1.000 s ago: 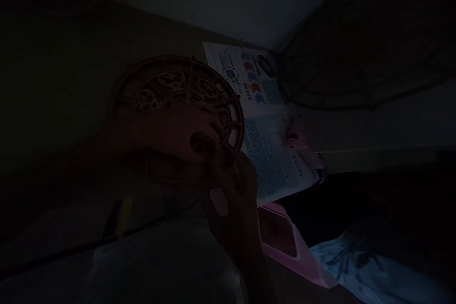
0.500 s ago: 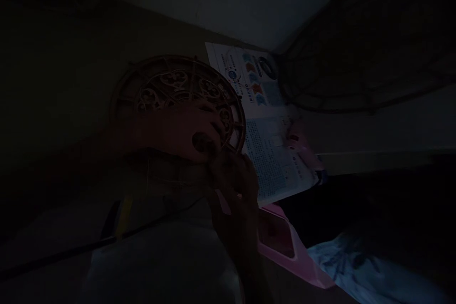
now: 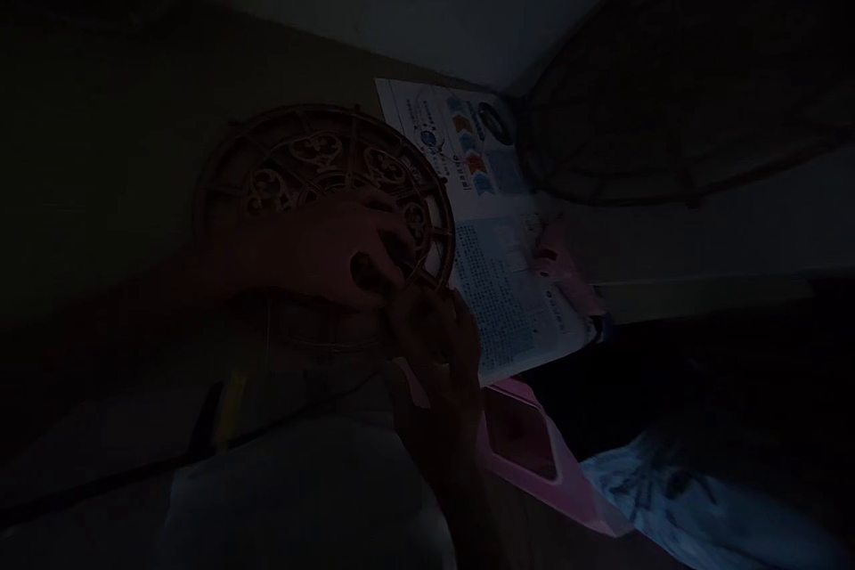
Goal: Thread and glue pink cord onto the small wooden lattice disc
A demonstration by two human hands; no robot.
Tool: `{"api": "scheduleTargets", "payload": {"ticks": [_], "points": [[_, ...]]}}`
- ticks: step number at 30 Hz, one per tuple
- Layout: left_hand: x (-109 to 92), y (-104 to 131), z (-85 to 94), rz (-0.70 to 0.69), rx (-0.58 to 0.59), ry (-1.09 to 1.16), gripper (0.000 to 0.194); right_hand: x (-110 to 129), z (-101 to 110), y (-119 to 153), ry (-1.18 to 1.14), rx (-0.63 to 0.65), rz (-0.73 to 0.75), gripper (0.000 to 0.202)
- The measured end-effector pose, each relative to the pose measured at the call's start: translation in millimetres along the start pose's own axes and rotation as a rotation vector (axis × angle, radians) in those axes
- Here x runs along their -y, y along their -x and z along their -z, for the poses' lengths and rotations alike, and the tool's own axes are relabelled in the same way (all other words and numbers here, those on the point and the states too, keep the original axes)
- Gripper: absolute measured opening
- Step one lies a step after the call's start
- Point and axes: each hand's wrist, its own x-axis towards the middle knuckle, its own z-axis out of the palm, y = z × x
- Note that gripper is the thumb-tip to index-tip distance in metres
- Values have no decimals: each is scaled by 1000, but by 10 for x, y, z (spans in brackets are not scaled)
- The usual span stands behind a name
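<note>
Over the last half second the right hand (image 3: 444, 392) has turned slightly, narrowing the pink patch seen between its thumb and fingers, while the left hand (image 3: 334, 245) stays laid across the openwork disc (image 3: 321, 151); the work seems to remain fixed at one spot, the disc's four o'clock edge, where the fingertips meet. Both hands are half-curled, thumbs near fingers; whether they pinch anything is too dark to tell. The disc sits on the desk (image 3: 287, 71), overlapping a printed sheet (image 3: 494, 285) at its three o'clock. A pale wall (image 3: 401, 9) rises at twelve, a big ribbed frame (image 3: 691, 187) stands toward two, and pink casing (image 3: 566, 485) and bluish cloth (image 3: 708, 499) lie toward four.
</note>
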Motion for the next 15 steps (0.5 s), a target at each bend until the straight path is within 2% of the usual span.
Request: {"api": "scheduleTargets", "payload": {"ticks": [2, 8, 15], "points": [[15, 8, -9, 4, 16, -11, 13, 2, -2, -14, -15, -6, -8, 70], [30, 29, -23, 130, 61, 8, 12, 24, -11, -53, -11, -27, -4, 69], [24, 15, -5, 113, 36, 37, 12, 52, -6, -72, -25, -31, -23, 64]]}}
